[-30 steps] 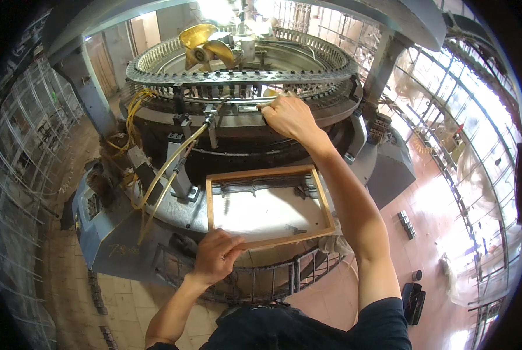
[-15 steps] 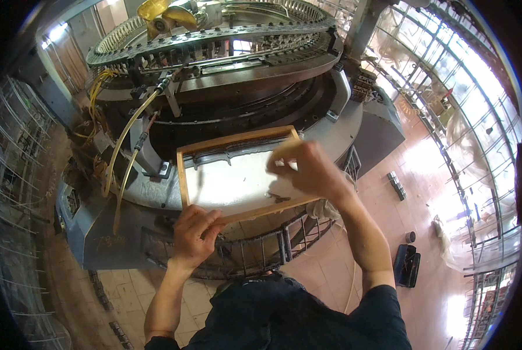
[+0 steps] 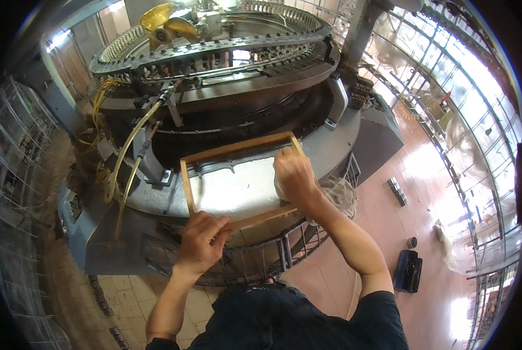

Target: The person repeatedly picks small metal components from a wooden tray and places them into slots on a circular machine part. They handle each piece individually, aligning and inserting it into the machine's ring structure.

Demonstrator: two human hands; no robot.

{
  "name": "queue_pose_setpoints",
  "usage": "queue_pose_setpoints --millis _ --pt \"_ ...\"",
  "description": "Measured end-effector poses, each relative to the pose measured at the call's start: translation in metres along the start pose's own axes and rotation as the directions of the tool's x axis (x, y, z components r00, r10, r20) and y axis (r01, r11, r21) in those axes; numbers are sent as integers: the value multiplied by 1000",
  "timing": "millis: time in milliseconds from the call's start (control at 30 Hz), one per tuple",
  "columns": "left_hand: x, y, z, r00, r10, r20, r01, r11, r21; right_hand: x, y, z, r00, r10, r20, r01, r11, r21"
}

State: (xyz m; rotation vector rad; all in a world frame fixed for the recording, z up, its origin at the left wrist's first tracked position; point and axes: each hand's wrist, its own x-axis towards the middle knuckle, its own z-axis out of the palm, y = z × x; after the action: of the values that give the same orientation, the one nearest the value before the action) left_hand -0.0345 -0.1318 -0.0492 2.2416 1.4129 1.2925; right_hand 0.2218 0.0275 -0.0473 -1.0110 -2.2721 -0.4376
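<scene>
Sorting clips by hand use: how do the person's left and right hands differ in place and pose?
The left hand is at the near rim of the wooden-framed tray, by its left corner; the right hand is over the tray's right end. The left hand grips the rim between thumb and fingers; the right hand is curled, its fingertips hidden. Both hands are bare.

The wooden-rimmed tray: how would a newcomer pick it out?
Find the big round machine filling the upper middle. At its near side, the left hand holds the near edge of a shallow tray, the right hand over its right end. Its wooden rim and white floor stand out against the machine's dark metal.
</scene>
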Motion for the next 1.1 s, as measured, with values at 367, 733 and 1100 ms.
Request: queue_pose_setpoints --millis 367,733,1100 --pt "9 12 3 998 -20 59 17 999 52 6 1 -3 990 -116 85 103 985 139" --pt "65 27 26 910 -414 34 391 828 -402 28 -35 -38 915 328 234 -399 649 648" --pt "72 -5 24 784 -615 85 481 515 -710 70 -31 -5 980 108 166 -181 825 536"
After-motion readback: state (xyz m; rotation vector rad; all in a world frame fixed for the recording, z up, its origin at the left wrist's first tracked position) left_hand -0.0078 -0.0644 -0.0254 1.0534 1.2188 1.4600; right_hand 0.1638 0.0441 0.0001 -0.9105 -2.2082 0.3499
